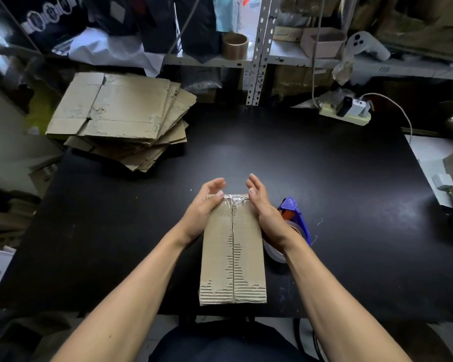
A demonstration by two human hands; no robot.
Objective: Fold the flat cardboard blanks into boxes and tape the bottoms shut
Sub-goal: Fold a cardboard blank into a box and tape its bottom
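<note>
I see a folded cardboard box (233, 252) standing on the black surface (324, 178), near its front edge, its bottom flaps facing up with the seam running away from me. Clear tape (233, 198) is crumpled over the far end of the seam; the near end shows torn, bare corrugation. My left hand (204, 205) rests against the box's far left corner, fingers loosely curved, gripping nothing. My right hand (262, 207) lies along the box's right edge, fingers straight and relaxed. The two hands are apart, flanking the taped end. A blue tape dispenser (293, 218) sits just beside the box, partly behind my right wrist. A stack of flat cardboard blanks (115, 118) lies at the far left of the surface.
</note>
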